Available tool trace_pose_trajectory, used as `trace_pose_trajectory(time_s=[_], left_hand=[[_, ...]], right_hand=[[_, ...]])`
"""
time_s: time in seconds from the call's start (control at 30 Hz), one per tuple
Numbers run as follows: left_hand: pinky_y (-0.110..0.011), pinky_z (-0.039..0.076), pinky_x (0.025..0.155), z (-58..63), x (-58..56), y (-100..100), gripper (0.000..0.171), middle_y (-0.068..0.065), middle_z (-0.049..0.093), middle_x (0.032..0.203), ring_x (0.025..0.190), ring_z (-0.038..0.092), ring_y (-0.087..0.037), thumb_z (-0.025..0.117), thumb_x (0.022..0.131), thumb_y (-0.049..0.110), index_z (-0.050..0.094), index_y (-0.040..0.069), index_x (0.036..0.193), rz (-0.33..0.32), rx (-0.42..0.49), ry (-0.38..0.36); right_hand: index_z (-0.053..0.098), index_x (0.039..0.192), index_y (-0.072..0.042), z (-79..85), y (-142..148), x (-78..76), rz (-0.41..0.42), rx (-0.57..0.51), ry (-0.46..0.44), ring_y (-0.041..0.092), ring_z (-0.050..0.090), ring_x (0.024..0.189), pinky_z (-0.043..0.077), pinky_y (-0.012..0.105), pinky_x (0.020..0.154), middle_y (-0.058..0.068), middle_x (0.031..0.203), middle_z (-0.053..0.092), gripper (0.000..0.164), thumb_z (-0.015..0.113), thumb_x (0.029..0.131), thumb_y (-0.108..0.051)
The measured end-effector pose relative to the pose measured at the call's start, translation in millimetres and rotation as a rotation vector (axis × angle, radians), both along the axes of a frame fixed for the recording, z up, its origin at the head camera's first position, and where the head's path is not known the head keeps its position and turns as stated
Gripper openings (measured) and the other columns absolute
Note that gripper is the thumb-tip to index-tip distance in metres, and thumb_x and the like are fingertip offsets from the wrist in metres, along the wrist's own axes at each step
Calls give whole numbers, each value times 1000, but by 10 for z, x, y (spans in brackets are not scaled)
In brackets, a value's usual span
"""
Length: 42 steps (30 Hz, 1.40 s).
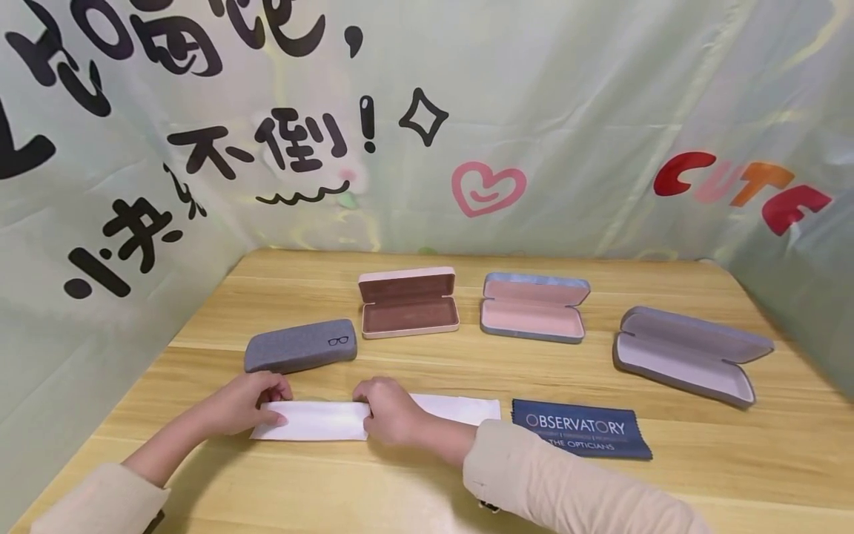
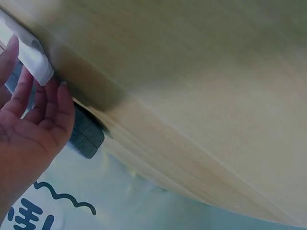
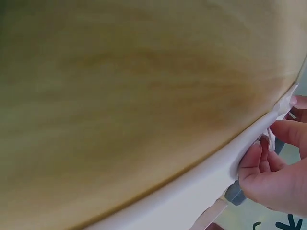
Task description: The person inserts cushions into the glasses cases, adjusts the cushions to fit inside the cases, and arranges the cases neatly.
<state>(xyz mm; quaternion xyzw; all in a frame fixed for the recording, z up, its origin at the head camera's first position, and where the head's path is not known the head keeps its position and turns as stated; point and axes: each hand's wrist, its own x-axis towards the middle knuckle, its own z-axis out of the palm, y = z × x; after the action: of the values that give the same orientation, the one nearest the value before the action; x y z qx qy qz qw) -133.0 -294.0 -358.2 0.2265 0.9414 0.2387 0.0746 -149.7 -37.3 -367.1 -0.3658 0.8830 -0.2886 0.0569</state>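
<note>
A white cloth (image 1: 319, 423) lies as a long folded strip near the front of the table. My left hand (image 1: 242, 405) pinches its left end, thumb on top and fingers behind. Around the strip's middle, my right hand (image 1: 395, 415) grips the cloth between thumb and fingers. The right wrist view shows the white cloth (image 3: 187, 191) bunched at those fingertips. Right of the strip lies a dark blue cloth (image 1: 577, 426) with printed lettering, partly behind the right sleeve. Just behind the left hand sits a closed grey glasses case (image 1: 300, 347).
Three opened glasses cases stand farther back: one with a brown lining (image 1: 410, 314), a blue one with a pink lining (image 1: 532, 319), and a grey-purple one (image 1: 687, 363) at the right. A printed fabric backdrop (image 1: 574, 111) surrounds the wooden table (image 1: 220, 482).
</note>
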Motion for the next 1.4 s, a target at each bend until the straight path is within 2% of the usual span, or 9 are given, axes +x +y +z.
trace_pose_trajectory(time_s=[0.23, 0.37, 0.6, 0.8, 0.97, 1.1, 1.23, 1.4], left_hand=[[-19, 32, 57, 0, 18, -29, 23, 5, 47, 72, 66, 36, -2, 77, 73, 21, 59, 8, 79, 33, -73, -39], [-19, 32, 57, 18, 10, -32, 23, 6, 46, 70, 64, 36, -1, 76, 74, 20, 57, 9, 77, 15, -65, -56], [-18, 33, 56, 47, 7, -44, 17, 9, 48, 69, 62, 37, 1, 72, 78, 19, 59, 9, 78, -17, -44, -116], [-18, 33, 54, 36, -11, -76, 18, 9, 46, 67, 59, 36, 2, 67, 84, 20, 56, 7, 77, -12, 66, -117], [-18, 35, 53, 57, -27, -54, 16, 5, 51, 71, 61, 40, 3, 63, 87, 16, 56, 1, 86, 15, 202, -149], [-19, 40, 53, 71, -37, 8, 17, -1, 59, 75, 62, 45, 2, 60, 89, 12, 56, -5, 92, 52, 307, -183], [-19, 42, 55, 66, -58, 122, 19, -6, 61, 77, 65, 48, -1, 60, 89, 11, 56, -7, 91, 144, 357, -185], [-20, 42, 55, 54, -86, 315, 19, -8, 61, 76, 65, 49, -5, 63, 87, 10, 56, -8, 92, 267, 392, -175]], right_hand=[[62, 74, -1, 18, -22, 26, -82, -59, -152, 4, 39, 61, 34, 14, 54, -3, 63, 50, 16, 58, 69, 13], [58, 67, -1, 37, 0, 28, -106, -72, -185, 4, 37, 57, 32, 14, 53, -6, 58, 42, 14, 58, 70, 13], [55, 62, -2, 30, 46, -7, -106, -121, -208, 4, 37, 57, 32, 14, 53, -5, 58, 42, 17, 59, 72, 11], [52, 69, 0, 47, 105, -57, -110, -215, -277, 7, 41, 60, 34, 14, 55, -2, 62, 45, 13, 58, 75, 10], [53, 76, 2, 88, 163, -98, -148, -275, -354, 9, 44, 65, 38, 15, 58, 0, 68, 48, 8, 60, 78, 5], [53, 80, 4, 91, 231, -136, -170, -356, -397, 9, 47, 62, 36, 16, 52, 5, 66, 53, 6, 59, 81, 5], [52, 81, 6, 89, 323, -183, -208, -438, -429, 11, 55, 57, 35, 17, 48, 14, 61, 58, 4, 57, 82, 6], [53, 84, 7, 138, 432, -249, -298, -484, -474, 10, 54, 56, 47, 19, 54, 6, 61, 56, 3, 56, 83, 7]])
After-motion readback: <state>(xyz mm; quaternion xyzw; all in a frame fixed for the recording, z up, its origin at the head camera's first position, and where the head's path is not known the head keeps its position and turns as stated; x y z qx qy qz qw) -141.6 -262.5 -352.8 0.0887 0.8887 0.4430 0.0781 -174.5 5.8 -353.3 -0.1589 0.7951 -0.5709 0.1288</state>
